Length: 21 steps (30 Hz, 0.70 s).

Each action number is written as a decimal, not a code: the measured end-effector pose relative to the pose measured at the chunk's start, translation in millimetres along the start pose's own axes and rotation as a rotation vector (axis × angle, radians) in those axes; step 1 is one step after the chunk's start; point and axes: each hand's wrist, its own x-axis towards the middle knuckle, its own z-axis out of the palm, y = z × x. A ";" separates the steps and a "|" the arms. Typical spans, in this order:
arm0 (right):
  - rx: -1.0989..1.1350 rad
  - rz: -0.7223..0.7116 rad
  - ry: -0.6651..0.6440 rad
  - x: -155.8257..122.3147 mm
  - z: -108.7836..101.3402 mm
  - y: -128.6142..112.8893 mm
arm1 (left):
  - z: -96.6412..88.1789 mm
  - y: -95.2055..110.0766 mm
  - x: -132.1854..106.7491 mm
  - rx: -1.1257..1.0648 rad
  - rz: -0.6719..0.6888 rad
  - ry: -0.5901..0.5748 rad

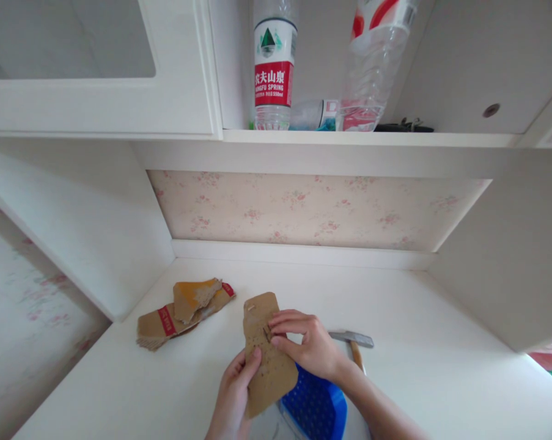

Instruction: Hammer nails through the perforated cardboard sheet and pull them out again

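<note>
A brown piece of cardboard [276, 379] with rounded corners and several small holes and dark specks is held up, tilted, over the desk. My left hand [236, 385] grips its left edge, thumb on the face. My right hand [310, 342] is at the upper half of the cardboard, thumb and fingers pinched against its surface. A thin dark sliver shows by these fingertips, too small to name. Below the cardboard lies a blue perforated basket [319, 400], partly hidden by it and by my right forearm. Behind my right wrist is a hammer [356, 339], its wooden handle partly covered.
Torn cardboard scraps [191, 308] with red and yellow print lie on the white desk [395, 305] to the left. An overhead shelf [371, 139] holds an upright water bottle [274, 73], a second bottle [371, 67] and a bottle on its side. White side panels flank the desk.
</note>
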 end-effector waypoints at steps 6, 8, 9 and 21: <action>0.288 0.275 0.236 -4.8 2.3 12.1 | 2.8 2.9 -4.3 -0.045 -0.045 -0.013; 0.573 0.401 0.141 -6.0 4.7 10.7 | 4.0 3.6 -4.0 -0.067 -0.049 -0.022; 0.702 0.430 0.037 -6.6 6.0 8.0 | 4.8 3.8 -3.8 -0.070 -0.051 -0.026; -0.034 0.093 -0.040 -13.7 12.0 7.5 | 10.8 4.7 -3.6 -0.045 -0.077 -0.039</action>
